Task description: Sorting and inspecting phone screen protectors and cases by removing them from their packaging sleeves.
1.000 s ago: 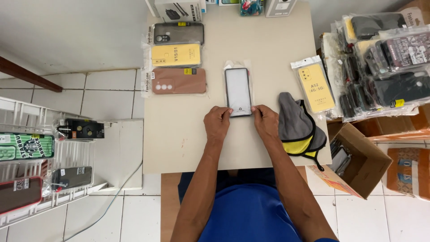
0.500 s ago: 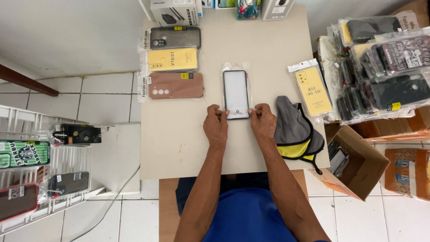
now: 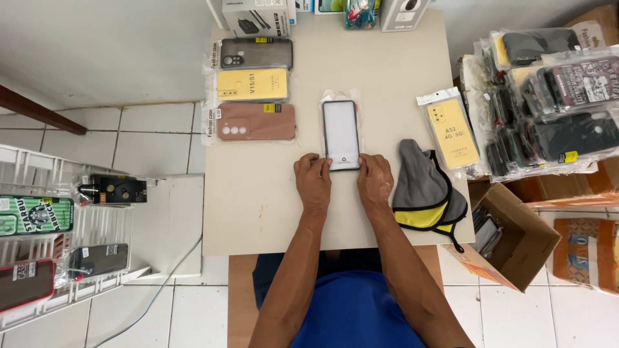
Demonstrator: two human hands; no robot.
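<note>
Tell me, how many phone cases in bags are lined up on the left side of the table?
3. The grey case is farthest from the person, the yellow case is in the middle, and the pinkish-brown case is nearest. None looks hidden on the table there.

A beige square table (image 3: pixel 271 200) carries everything; at its centre lies a phone (image 3: pixel 341 134) on a clear sleeve; at ten o'clock three packaged cases, grey (image 3: pixel 256 53), yellow (image 3: pixel 251 84) and brown (image 3: pixel 255 121); at three o'clock a yellow packaged case (image 3: pixel 452 133); at four o'clock a grey-and-yellow cloth (image 3: pixel 425 190); at twelve o'clock small boxes (image 3: pixel 258 14).
</note>
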